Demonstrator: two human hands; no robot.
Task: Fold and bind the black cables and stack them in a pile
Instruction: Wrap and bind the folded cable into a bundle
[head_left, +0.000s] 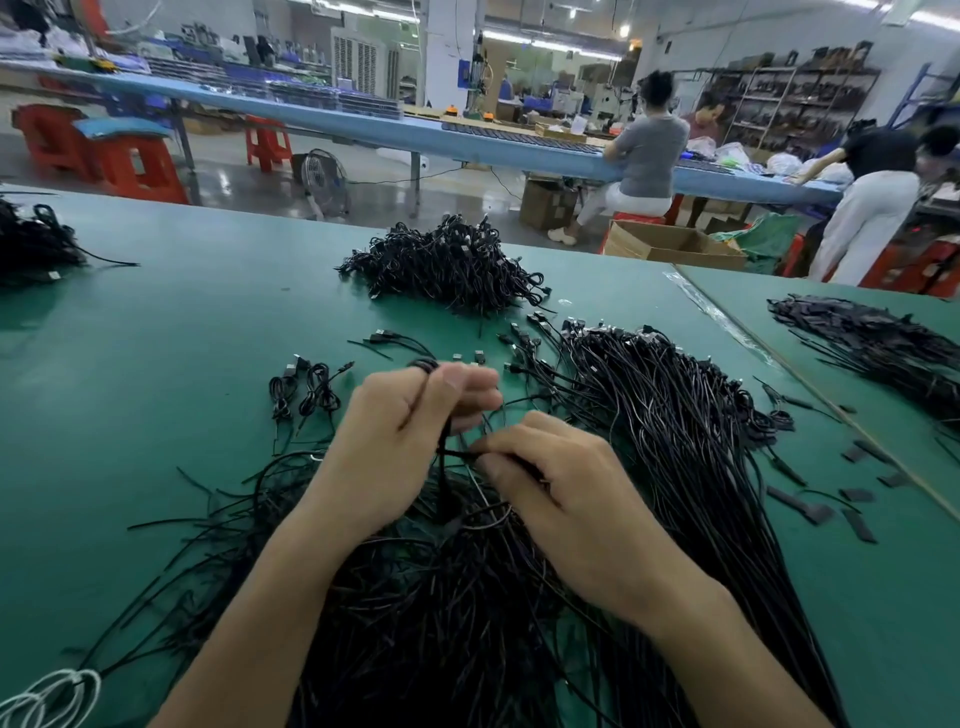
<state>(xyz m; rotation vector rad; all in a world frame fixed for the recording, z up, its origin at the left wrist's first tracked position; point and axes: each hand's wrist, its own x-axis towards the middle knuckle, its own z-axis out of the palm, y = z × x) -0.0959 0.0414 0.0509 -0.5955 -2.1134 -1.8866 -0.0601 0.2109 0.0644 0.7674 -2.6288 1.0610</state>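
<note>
While gripped in the curled fingers of the left hand (395, 441), held near upright just above the green-topped bench (156, 332): a thin folded black cable (443, 436), long axis running top to bottom, looped end poking out beside the thumb, lower end lost among loose strands. Slim, glossy, doubled into a narrow hank. Crossed at mid-length by a thin black tie strip (457, 456), pinched in the right hand (561, 493). Farther back, a heaped pile of bound black cables (447, 265); at right, a sheaf of long unbound black cables (675, 426).

Black cables (670, 415), green table (171, 332)
</note>
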